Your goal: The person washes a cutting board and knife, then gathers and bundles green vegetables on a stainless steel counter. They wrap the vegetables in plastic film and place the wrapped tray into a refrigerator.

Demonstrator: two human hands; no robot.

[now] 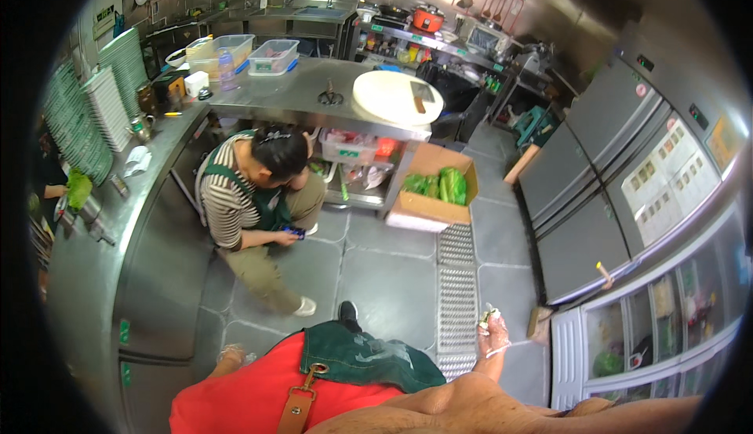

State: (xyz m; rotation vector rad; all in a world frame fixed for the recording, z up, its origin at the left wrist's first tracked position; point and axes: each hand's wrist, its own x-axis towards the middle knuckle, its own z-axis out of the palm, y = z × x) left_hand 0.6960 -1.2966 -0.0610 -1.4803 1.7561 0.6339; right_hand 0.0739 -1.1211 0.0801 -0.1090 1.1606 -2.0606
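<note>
My right hand [494, 335], in a thin clear plastic glove, is held out above the floor drain's edge. Its fingers close around a small whitish-green clump [489, 317], perhaps vegetable scraps; I cannot tell exactly. Low at my other side, my left hand [233, 353] also seems to wear a clear glove. My red clothing partly hides it, and its fingers are too blurred to read. Between the hands hangs my dark green apron [365, 357], with pale smears on the cloth. One dark shoe [349, 316] shows beyond its hem.
Ahead to the left, a person [259, 187] sits low with a phone [292, 232]. A cardboard box [432, 195] of leafy greens stands beside the steel counter [282, 89], which bears a round cutting board [382, 95] with a cleaver [420, 95]. Refrigerators [588, 157] line the right; a grated drain [456, 293] crosses the floor.
</note>
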